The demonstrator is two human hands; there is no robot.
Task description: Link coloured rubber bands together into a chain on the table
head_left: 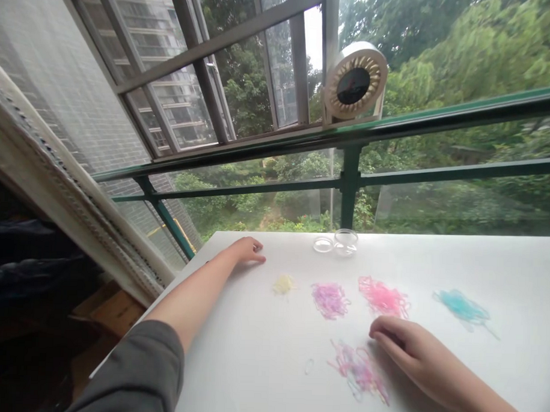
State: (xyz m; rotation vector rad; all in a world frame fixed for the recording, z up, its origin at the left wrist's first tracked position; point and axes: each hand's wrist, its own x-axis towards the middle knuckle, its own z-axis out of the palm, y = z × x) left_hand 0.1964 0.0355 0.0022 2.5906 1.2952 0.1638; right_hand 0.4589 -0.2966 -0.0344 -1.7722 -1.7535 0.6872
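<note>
My left hand (249, 251) rests near the far left of the white table, thumb and fingers apart with nothing visible between them. Closest to it is a small pile of yellow rubber bands (283, 284). My right hand (401, 342) is closed, thumb against curled fingers; whatever it may hold is hidden. It hovers between a pile of pink rubber bands (383, 297) and a mixed-colour pile of rubber bands (360, 371). Purple rubber bands (330, 300) lie left of the pink ones, teal rubber bands (463, 306) to the right. One loose pale band (309, 367) lies beside the mixed pile.
A clear round container (346, 243) and a clear round lid (323, 244) sit at the back of the white table (243, 349). Behind are a green railing (349, 190), windows and a round fan (355, 82). A cardboard box (118, 309) stands below left.
</note>
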